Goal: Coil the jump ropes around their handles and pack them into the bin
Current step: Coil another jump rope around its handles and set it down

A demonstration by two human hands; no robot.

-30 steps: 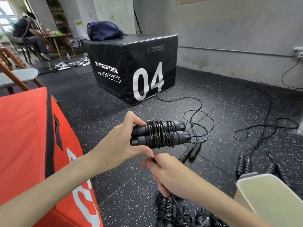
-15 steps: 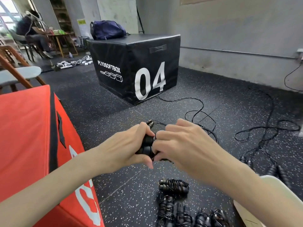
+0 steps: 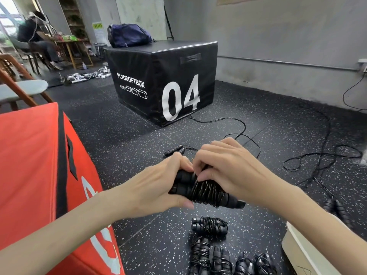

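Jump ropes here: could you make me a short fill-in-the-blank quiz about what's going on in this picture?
1. The left hand and right hand both hold a rope bundle coiled around its ____.
2. The black box shows the number ____.
3. The finished bundles lie on the ____, not in the bin.

Missing words: handles; 04; floor

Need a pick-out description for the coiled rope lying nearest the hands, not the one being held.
Start at the red box on the left, then look right along the floor to the cluster of coiled jump ropes at the bottom edge. The target coiled rope lies just beyond them, directly under the two hands. It lies crosswise on its own, while its neighbours are lined up pointing away from the camera.
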